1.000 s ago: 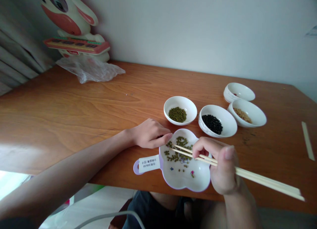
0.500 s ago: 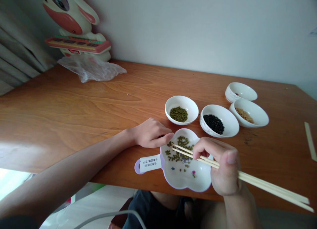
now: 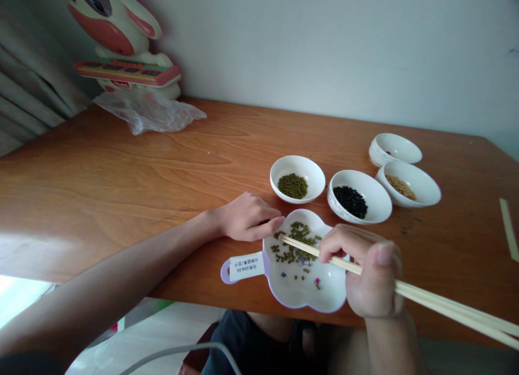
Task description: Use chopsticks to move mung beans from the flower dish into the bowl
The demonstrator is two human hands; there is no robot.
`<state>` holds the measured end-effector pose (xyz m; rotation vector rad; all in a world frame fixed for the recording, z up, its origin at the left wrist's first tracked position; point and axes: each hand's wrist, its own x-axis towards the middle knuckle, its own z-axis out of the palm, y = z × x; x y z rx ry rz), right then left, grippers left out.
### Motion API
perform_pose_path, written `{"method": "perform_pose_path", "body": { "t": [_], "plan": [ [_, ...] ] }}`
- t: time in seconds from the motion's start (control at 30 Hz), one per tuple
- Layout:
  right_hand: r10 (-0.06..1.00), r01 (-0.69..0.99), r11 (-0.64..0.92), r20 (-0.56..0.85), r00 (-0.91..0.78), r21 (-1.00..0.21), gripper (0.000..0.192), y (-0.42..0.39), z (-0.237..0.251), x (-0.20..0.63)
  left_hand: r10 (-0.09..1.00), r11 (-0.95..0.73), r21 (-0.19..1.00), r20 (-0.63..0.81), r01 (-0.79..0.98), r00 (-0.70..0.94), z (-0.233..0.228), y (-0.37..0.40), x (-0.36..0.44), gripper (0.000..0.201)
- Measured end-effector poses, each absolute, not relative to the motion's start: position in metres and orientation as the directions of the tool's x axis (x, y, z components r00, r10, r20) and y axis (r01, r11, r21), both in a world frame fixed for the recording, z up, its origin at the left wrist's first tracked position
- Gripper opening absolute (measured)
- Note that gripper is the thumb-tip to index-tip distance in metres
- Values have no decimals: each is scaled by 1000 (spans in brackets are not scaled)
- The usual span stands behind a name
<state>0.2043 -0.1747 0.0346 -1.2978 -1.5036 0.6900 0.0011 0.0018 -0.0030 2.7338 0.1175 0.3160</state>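
My right hand (image 3: 373, 272) is closed around a pair of wooden chopsticks (image 3: 438, 302). Their tips, now pressed together, are over green mung beans (image 3: 300, 233) scattered in a flower-shaped white dish (image 3: 292, 294) with a purple rim. Whether a bean is pinched between the tips is too small to tell. At the dish's upper left edge, my left hand (image 3: 249, 218) rests with curled fingers and its thumb on the rim. A labelled handle (image 3: 246, 266) sticks out from the dish to the left. Just behind the dish stands a white bowl (image 3: 279, 169) of mung beans.
Right of that bowl are a bowl of black beans (image 3: 379, 205), a bowl of pale tan beans (image 3: 425, 191) and a bowl (image 3: 401, 145) with something reddish. A toy keyboard (image 3: 130, 72) and plastic bag (image 3: 162, 115) lie far left. A pale strip (image 3: 508, 229) lies far right.
The chopstick tips have come together from slightly apart. My right hand has shifted slightly to the right. My left hand stays at the dish's rim.
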Motion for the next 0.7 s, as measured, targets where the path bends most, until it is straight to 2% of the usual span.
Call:
{"method": "perform_pose_path", "body": {
  "t": [0.17, 0.4, 0.7],
  "plan": [
    [946, 346, 248, 303, 113, -905, 77, -175, 41, 211, 128, -921, 388, 199, 42, 972, -4, 2, 1, 38],
    [969, 383, 209, 243, 42, -900, 75, -174, 38, 214, 132, -923, 381, 186, 53, 974, -3, 1, 1, 38],
    [968, 386, 212, 248, 44, -898, 73, -174, 37, 212, 130, -925, 375, 175, 56, 976, -2, 2, 1, 38]
  ]
}}
